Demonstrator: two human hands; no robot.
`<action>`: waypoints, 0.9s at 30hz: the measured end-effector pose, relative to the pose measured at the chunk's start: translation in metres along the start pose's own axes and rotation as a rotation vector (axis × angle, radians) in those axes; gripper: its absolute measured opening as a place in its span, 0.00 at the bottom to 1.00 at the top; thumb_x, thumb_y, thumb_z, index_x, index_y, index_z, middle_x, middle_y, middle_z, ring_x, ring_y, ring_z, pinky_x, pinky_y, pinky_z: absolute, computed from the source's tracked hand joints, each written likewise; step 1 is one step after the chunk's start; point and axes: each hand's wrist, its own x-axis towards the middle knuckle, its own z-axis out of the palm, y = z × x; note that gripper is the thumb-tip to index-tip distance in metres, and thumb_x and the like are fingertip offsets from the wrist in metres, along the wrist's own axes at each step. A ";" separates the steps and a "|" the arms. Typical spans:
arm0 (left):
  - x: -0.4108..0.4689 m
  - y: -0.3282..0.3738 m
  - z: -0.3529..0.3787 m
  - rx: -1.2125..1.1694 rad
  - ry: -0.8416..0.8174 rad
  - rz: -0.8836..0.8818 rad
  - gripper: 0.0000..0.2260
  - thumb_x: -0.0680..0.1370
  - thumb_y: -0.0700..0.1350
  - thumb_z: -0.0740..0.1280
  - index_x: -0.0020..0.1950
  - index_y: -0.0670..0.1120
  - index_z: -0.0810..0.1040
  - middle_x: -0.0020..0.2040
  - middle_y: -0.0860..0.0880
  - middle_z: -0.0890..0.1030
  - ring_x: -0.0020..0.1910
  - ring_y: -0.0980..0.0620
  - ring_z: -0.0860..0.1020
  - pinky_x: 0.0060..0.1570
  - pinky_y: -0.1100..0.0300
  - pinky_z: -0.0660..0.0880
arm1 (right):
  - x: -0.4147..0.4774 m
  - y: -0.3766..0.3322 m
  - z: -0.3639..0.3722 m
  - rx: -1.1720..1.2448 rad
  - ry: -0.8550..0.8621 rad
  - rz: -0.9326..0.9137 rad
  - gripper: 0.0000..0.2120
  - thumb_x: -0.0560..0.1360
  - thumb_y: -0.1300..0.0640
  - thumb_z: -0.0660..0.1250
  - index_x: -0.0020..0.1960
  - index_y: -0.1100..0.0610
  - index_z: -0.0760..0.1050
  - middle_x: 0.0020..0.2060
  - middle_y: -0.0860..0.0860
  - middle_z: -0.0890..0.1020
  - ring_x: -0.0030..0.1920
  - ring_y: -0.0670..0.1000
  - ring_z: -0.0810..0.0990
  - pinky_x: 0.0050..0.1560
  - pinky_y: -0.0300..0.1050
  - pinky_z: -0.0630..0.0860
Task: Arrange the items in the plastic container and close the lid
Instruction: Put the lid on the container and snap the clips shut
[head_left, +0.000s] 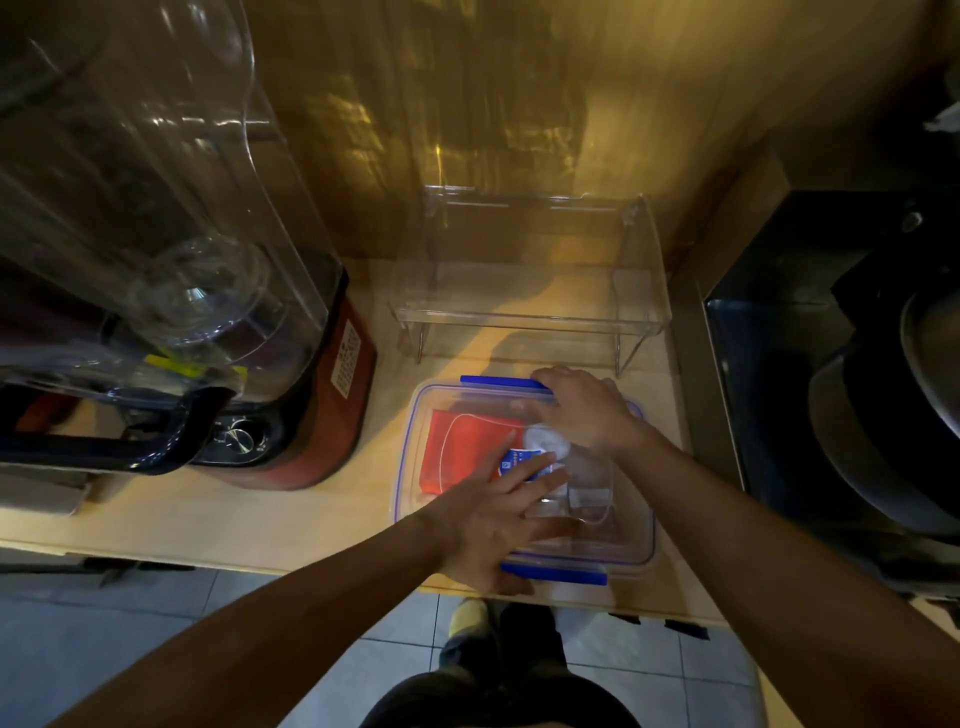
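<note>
A clear plastic container (410, 467) with blue clips lies on the wooden counter, its transparent lid (623, 530) resting on top. Through the lid I see a red packet (457, 447), a small blue-and-white packet (522, 460) and a white round item (543, 436). My left hand (493, 525) lies flat on the lid near the front edge, fingers spread, by the front blue clip (561, 574). My right hand (576, 405) presses on the lid's far right part, fingers at the back blue clip (498, 382).
A red blender (311, 415) with a clear hood stands at the left. A clear acrylic stand (530, 312) sits behind the container. A black appliance (841, 395) occupies the right. The counter's front edge runs just below the container, tiled floor beneath.
</note>
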 end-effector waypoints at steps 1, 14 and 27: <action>0.002 0.000 0.000 -0.013 0.005 0.002 0.35 0.72 0.66 0.62 0.75 0.57 0.54 0.78 0.42 0.51 0.77 0.41 0.44 0.68 0.34 0.34 | 0.001 -0.003 0.000 0.010 -0.004 -0.002 0.26 0.75 0.36 0.57 0.65 0.51 0.70 0.62 0.51 0.77 0.62 0.55 0.73 0.63 0.57 0.66; 0.000 -0.005 0.010 -0.162 0.231 0.154 0.22 0.76 0.53 0.66 0.69 0.50 0.70 0.70 0.51 0.72 0.75 0.47 0.53 0.69 0.37 0.38 | -0.001 -0.005 0.004 0.169 0.108 -0.073 0.18 0.75 0.45 0.64 0.59 0.56 0.78 0.54 0.55 0.82 0.55 0.56 0.77 0.56 0.49 0.70; -0.005 -0.001 -0.003 -0.094 0.155 0.132 0.21 0.79 0.57 0.58 0.71 0.53 0.67 0.73 0.53 0.68 0.77 0.49 0.51 0.71 0.33 0.39 | -0.002 -0.005 0.010 0.090 0.148 -0.086 0.20 0.77 0.46 0.61 0.64 0.55 0.74 0.60 0.55 0.80 0.61 0.55 0.74 0.61 0.49 0.64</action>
